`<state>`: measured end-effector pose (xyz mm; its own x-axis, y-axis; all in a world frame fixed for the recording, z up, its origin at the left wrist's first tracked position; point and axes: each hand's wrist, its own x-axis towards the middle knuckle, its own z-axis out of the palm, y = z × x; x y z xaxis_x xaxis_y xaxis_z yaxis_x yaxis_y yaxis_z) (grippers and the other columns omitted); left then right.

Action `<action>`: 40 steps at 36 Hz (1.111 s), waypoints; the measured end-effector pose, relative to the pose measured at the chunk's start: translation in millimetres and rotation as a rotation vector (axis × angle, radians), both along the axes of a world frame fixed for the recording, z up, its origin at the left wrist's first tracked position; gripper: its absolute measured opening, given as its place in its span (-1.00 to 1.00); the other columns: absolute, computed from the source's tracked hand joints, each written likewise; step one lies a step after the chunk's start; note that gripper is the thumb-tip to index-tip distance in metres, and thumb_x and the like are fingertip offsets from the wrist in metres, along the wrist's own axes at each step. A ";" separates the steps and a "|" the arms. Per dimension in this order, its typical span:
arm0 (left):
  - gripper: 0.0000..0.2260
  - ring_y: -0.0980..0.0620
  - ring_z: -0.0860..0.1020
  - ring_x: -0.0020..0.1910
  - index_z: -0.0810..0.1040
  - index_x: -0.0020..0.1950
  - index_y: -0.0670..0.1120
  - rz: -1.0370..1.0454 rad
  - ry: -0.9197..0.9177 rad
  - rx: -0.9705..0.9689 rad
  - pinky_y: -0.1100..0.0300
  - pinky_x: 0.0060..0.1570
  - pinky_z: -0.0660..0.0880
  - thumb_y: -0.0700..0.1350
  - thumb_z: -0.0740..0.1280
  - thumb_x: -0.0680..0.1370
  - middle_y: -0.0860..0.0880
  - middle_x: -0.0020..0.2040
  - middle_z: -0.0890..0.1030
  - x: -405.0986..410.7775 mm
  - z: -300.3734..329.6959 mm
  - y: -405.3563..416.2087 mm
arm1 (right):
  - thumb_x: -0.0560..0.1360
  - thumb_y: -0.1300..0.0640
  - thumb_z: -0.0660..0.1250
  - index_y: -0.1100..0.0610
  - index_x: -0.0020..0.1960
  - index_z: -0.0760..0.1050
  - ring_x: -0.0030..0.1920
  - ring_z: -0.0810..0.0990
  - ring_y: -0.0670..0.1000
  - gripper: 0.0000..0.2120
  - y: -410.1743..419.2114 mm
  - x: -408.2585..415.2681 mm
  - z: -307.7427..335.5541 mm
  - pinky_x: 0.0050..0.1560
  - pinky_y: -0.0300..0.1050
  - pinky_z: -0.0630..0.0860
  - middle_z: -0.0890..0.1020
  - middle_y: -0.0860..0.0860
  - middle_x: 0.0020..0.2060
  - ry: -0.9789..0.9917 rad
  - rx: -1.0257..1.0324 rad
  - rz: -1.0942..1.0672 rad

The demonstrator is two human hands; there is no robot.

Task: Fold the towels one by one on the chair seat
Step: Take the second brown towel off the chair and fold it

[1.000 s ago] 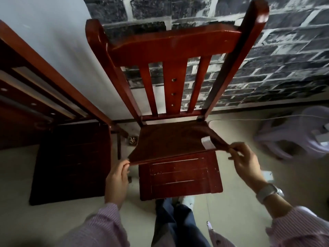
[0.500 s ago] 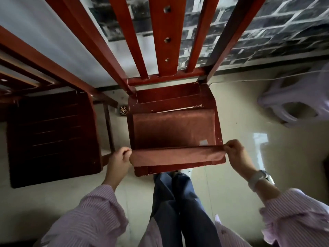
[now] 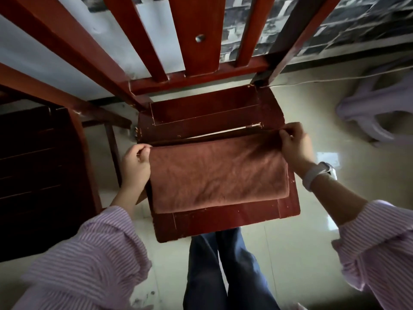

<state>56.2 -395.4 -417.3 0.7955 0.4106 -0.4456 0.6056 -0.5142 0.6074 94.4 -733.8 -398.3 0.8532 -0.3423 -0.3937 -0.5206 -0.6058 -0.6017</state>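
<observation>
Holding the towel (image 3: pixel 218 175) by its two far corners, the person keeps it flat on the chair seat (image 3: pixel 223 222). The left hand (image 3: pixel 135 166) pinches the far left corner at the left edge of the seat. The right hand (image 3: pixel 295 146) pinches the far right corner near the right edge. Both hands have their fingers curled tight on the cloth, and they are well apart, one at each end of the towel.

I think the towel is soft, floppy and light. It will bend anywhere and will not stay stiff, so it sags if it is held in just one spot. The corners are the best places to hold, because then an edge stays straight and can be laid right on top of another edge. It looks fuzzy, not slippery, so it should stay put on the wood. Nothing about it can break.

The towel is a rusty brown colour, close to the red-brown of the chair. It looks folded over once, since the near edge is thick and rounded. It makes a wide shape that covers the middle of the seat. Bare wood shows along the front edge and at the back by the chair back (image 3: pixel 196 41). The top has small wrinkles and a shadow near the right hand.
</observation>
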 end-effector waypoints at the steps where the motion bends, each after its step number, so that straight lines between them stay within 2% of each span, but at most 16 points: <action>1: -0.81 -0.13 0.54 0.05 0.56 0.04 -0.16 0.002 -0.002 0.006 -0.07 0.12 0.48 -0.17 0.17 0.56 -0.17 0.03 0.58 2.1 -4.8 0.7 | 0.54 0.26 0.20 0.31 0.08 0.46 0.04 0.53 0.19 -0.83 0.9 3.6 -4.4 -0.12 -0.28 0.30 0.59 0.25 0.00 -0.005 -0.001 0.005; 8: -0.81 -0.12 0.55 0.03 0.58 0.05 -0.14 0.004 -0.055 0.091 -0.09 0.09 0.50 -0.16 0.19 0.56 -0.15 0.02 0.61 9.3 -27.0 2.9 | 0.52 0.28 0.21 0.33 0.07 0.47 0.06 0.52 0.22 -0.83 7.0 13.1 -26.8 -0.02 -0.12 0.33 0.58 0.26 0.02 -0.039 -0.057 -0.008; 12: -0.82 -0.12 0.56 0.04 0.58 0.09 -0.15 0.000 -0.130 0.129 -0.03 0.09 0.51 -0.16 0.24 0.56 -0.16 0.05 0.59 14.8 -29.9 -1.0 | 0.51 0.28 0.19 0.31 0.09 0.44 0.07 0.50 0.23 -0.81 6.0 11.2 -32.1 0.02 -0.07 0.34 0.56 0.26 0.04 -0.050 -0.100 -0.006; 16: -0.72 -0.16 0.47 0.17 0.47 0.25 -0.12 -0.044 -0.186 0.361 -0.05 0.16 0.43 -0.10 0.19 0.57 -0.20 0.19 0.46 14.1 -23.0 -12.4 | 0.44 0.17 0.12 0.23 0.15 0.43 0.13 0.42 0.23 -0.67 7.8 4.5 -27.2 0.11 0.07 0.31 0.48 0.22 0.11 -0.140 -0.350 0.099; 19: -0.66 -0.18 0.40 0.26 0.39 0.34 -0.08 -0.292 -0.272 0.520 -0.09 0.21 0.34 -0.11 0.15 0.57 -0.18 0.27 0.45 4.4 -11.5 -36.8 | 0.43 0.16 0.15 0.14 0.23 0.42 0.16 0.39 0.13 -0.63 28.4 -10.2 -20.3 0.16 0.09 0.29 0.51 0.18 0.14 -0.300 -0.397 0.374; 21: -0.61 -0.16 0.30 0.39 0.31 0.41 -0.04 -0.533 -0.254 0.514 -0.15 0.32 0.23 -0.08 0.15 0.57 -0.12 0.39 0.38 -6.0 -11.3 -61.0 | 0.41 0.18 0.23 0.08 0.31 0.36 0.28 0.37 0.11 -0.54 49.4 -26.5 -25.3 0.30 0.23 0.24 0.50 0.16 0.24 -0.338 -0.420 0.638; 24: -0.55 -0.11 0.16 0.47 0.20 0.46 0.03 -0.815 -0.175 0.526 -0.21 0.38 0.07 0.01 0.10 0.56 -0.06 0.48 0.26 -22.1 -23.3 -90.6 | 0.45 0.08 0.17 -0.01 0.40 0.29 0.38 0.34 0.16 -0.50 78.1 -48.7 -40.9 0.35 0.36 0.11 0.40 0.10 0.37 -0.242 -0.477 0.891; 26: -0.53 -0.13 0.13 0.48 0.17 0.47 0.06 -0.844 -0.091 0.554 -0.24 0.38 0.00 0.05 0.06 0.55 -0.07 0.49 0.21 -27.5 -35.7 -93.2 | 0.47 0.01 0.11 -0.06 0.43 0.23 0.42 0.29 0.17 -0.49 83.7 -53.9 -50.1 0.34 0.38 0.11 0.32 0.09 0.42 -0.145 -0.520 0.939; 29: -0.51 -0.16 0.10 0.49 0.15 0.47 0.08 -0.753 -0.007 0.583 -0.26 0.37 -0.07 0.12 0.03 0.54 -0.08 0.51 0.16 -29.4 -48.7 -74.9 | 0.50 -0.09 0.06 -0.12 0.45 0.15 0.45 0.22 0.13 -0.49 67.3 -52.2 -61.2 0.36 0.35 0.07 0.25 0.05 0.46 -0.084 -0.582 0.943; 33: -0.49 -0.12 -0.06 0.50 -0.02 0.48 0.10 -0.680 0.019 0.584 -0.24 0.39 -0.14 0.17 -0.04 0.55 -0.05 0.53 0.00 -39.0 -53.7 -40.6 | 0.53 -0.12 0.01 -0.10 0.47 0.11 0.47 0.17 0.12 -0.49 29.3 -55.2 -63.2 0.40 0.29 0.06 0.22 0.06 0.47 -0.049 -0.635 0.861; 37: -0.47 -0.21 -0.06 0.50 0.03 0.50 0.06 -0.615 0.077 0.556 -0.27 0.40 -0.06 0.17 -0.06 0.54 -0.11 0.54 -0.01 -54.4 -52.2 -21.6 | 0.53 -0.14 -0.04 -0.08 0.48 0.06 0.49 0.08 0.12 -0.47 -0.6 -76.6 -61.9 0.42 0.30 0.02 0.19 0.10 0.48 0.054 -0.591 0.664; 40: -0.47 -0.18 -0.09 0.50 -0.06 0.50 0.05 -0.601 0.122 0.591 -0.28 0.40 -0.09 0.17 -0.10 0.55 -0.13 0.53 -0.04 -60.8 -46.0 -22.0 | 0.51 -0.17 -0.13 -0.10 0.49 -0.13 0.51 -0.03 0.11 -0.43 -9.7 -96.9 -55.5 0.45 0.26 -0.08 0.05 0.09 0.51 0.188 -0.518 0.550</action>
